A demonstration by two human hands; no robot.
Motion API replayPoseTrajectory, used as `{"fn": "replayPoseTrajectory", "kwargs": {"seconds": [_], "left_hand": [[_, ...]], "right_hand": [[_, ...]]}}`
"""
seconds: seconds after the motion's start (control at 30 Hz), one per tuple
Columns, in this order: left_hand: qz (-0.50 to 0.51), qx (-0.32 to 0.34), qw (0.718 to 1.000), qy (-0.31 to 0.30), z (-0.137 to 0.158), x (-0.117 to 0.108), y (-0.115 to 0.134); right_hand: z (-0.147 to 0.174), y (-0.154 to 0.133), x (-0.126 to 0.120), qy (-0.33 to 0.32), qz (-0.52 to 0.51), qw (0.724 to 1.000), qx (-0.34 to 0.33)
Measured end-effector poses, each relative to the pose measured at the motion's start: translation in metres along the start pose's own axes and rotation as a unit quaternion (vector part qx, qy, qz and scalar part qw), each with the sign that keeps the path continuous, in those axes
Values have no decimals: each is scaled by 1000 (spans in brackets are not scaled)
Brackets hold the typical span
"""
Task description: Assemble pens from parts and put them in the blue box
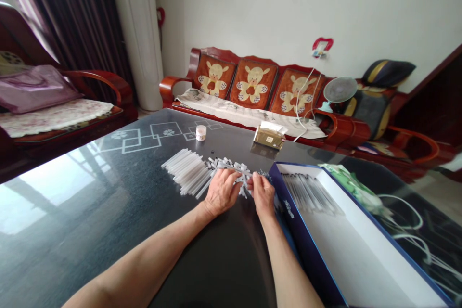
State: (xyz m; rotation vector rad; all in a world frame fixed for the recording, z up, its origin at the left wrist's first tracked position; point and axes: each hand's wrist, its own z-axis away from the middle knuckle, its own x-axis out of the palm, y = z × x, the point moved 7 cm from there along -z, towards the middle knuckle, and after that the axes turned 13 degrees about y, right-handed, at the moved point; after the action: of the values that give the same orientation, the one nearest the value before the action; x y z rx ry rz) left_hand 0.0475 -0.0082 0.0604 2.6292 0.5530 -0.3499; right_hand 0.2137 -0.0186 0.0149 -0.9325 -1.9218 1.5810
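My left hand is closed with its fingertips on a thin, pale plastic tube, which runs rightward. Close beside it, my right hand pinches near that tube's right end; what lies between its fingertips is too small to name. Beneath and behind both hands spreads a pile of short white and grey pieces. Left of the pile, translucent plastic tubes lie side by side on the table. A blue box with a white inside stands right of my right hand, holding clear tubes with dark ends.
On the dark glossy table stand a small white jar and a gold tissue box. A green and white plastic bag and white cords lie beyond the blue box. A wooden sofa stands behind.
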Motion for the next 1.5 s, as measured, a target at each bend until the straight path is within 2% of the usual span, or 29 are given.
{"fn": "replayPoseTrajectory", "kwargs": {"seconds": [0.1,0.17,0.23,0.33,0.5,0.6,0.63,0.7,0.87,0.93,1.0,1.07,1.1,1.17,1.27,1.37,1.5], "left_hand": [[62,-184,980,32,6,1,-30],[113,-311,942,52,14,5,-52],[175,-398,897,77,19,10,-67],[262,-460,841,112,20,15,-75],[379,-518,756,129,16,20,-70],[412,-540,722,133,13,19,-68],[412,-539,722,135,12,18,-69],[400,-525,739,139,8,14,-71],[357,-501,780,119,5,9,-79],[299,-468,828,75,6,9,-77],[192,-384,902,33,3,6,-71],[79,-273,958,19,0,2,-61],[34,-225,973,21,-1,0,-56],[-34,-162,986,31,-1,-3,-51],[-107,-126,985,56,0,-8,-51],[-151,-93,982,68,0,-10,-50],[-164,-53,984,47,1,-5,-43]], "right_hand": [[-2,3,-3,20,-31,999,9],[3,-1,3,-19,-26,999,-8],[10,-4,11,-70,-20,997,-21],[20,-4,23,-137,-23,990,-13],[30,-3,35,-217,-17,976,12],[34,-6,37,-239,0,971,-6],[33,-8,36,-233,6,972,-21],[31,-12,33,-203,23,977,-63],[26,-22,24,-96,63,967,-229],[21,-26,15,-32,79,956,-282],[15,-30,4,32,96,944,-314],[13,-34,0,50,113,935,-334],[15,-35,2,33,123,930,-344],[22,-38,13,-32,152,915,-371],[35,-37,27,-108,195,888,-403],[33,-35,25,-89,230,884,-397],[24,-33,15,-50,306,878,-365]]}}
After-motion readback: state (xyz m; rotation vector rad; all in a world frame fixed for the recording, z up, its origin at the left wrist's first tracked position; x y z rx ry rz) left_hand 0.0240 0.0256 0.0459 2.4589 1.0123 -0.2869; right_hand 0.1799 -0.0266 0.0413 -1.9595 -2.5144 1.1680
